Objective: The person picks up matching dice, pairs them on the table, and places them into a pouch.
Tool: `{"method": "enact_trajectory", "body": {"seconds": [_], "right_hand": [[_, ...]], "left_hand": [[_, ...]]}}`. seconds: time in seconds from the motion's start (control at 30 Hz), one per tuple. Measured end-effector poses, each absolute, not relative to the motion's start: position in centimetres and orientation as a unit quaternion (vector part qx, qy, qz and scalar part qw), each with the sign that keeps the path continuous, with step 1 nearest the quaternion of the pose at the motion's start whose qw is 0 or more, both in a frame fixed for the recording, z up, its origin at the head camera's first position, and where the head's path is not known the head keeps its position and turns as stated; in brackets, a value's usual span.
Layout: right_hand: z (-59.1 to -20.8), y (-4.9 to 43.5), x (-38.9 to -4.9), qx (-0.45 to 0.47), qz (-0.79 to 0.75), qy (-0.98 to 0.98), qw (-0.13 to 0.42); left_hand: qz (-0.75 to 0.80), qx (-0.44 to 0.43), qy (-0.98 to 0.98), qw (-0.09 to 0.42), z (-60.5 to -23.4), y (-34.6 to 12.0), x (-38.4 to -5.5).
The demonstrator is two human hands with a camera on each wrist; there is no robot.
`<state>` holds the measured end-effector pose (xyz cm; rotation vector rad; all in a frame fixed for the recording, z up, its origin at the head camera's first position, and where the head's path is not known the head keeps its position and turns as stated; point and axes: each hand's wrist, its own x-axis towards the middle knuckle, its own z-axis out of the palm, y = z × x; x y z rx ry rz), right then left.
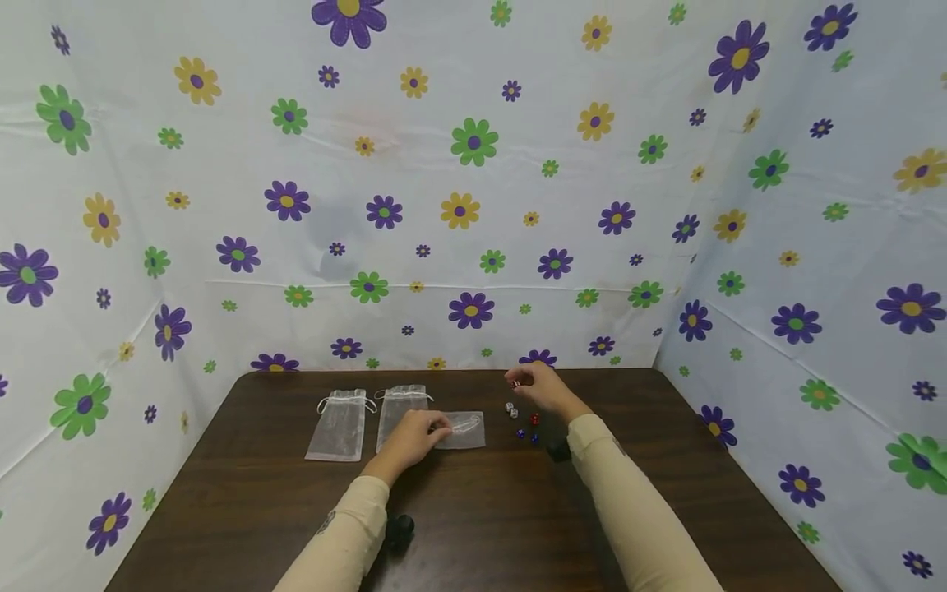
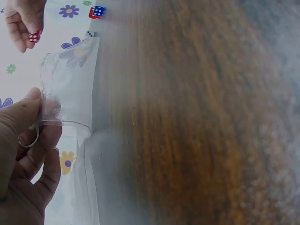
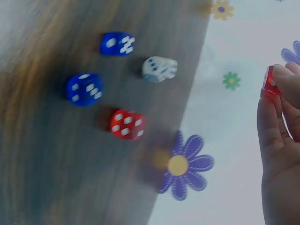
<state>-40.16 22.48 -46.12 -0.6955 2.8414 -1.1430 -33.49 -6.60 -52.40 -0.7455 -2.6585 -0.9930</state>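
My left hand (image 1: 409,437) pinches the open end of a sheer white drawstring pouch (image 1: 468,430) between thumb and fingertips. In the left wrist view the pouch (image 2: 70,84) stretches away from the fingers, with a loop of its cord (image 2: 29,137) hanging by them. My right hand (image 1: 545,389) is raised past the dice and pinches a red die (image 3: 270,80) between thumb and fingertips. Below it on the table lie another red die (image 3: 127,124), two blue dice, one of them (image 3: 84,89) nearer me, and white dice (image 1: 512,409).
Two more sheer pouches lie flat to the left, one (image 1: 339,427) farthest left and one (image 1: 403,403) partly behind my left hand. The dark wood table (image 1: 244,493) ends at a flower-printed cloth wall (image 1: 414,312) at the back and sides.
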Motion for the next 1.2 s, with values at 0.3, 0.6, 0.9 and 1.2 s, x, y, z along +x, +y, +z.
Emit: {"method": "enact_trajectory", "body": {"seconds": [0.3, 0.6, 0.9, 1.2], "right_hand": [[-44.8, 20.9, -39.9, -0.251, -0.358, 0.899, -0.002], [-43.7, 19.2, -39.1, -0.245, -0.364, 0.899, 0.005], [-43.0, 17.8, -38.7, -0.277, -0.376, 0.884, 0.007], [-42.6, 16.8, -38.3, -0.307, -0.361, 0.880, 0.016]], "left_hand": [[-0.332, -0.256, -0.901, 0.113, -52.2, -6.7, -33.2], [-0.342, -0.256, -0.898, 0.108, -52.3, -6.7, -33.3], [-0.346, -0.257, -0.896, 0.110, -52.1, -6.6, -33.3], [-0.349, -0.274, -0.888, 0.122, -52.0, -6.4, -33.4]]}}
